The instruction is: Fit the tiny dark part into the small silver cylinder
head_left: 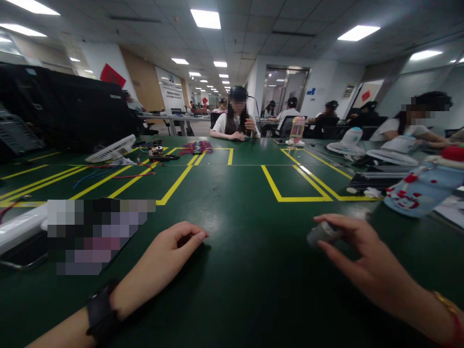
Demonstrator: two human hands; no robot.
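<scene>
My right hand (362, 256) is raised over the right side of the green table (232, 299). Its thumb and fingers grip a small grey cylinder (323, 233), smeared by motion, so its exact kind does not show. My left hand (174, 246) lies low at the table's middle left, the fingers curled and the thumb tip against the index finger. Nothing shows in the gap of that hand; the other fingertips are hidden. A dark watch sits on the left wrist.
Yellow tape lines (306, 199) mark the table. A light blue bottle (420, 186) stands at right, with white fans (391, 157) behind it. Left are a blurred-out flat item (105, 237), loose wires (108, 169) and a fan (112, 150). A person (235, 118) sits opposite beyond a wire bundle (197, 147).
</scene>
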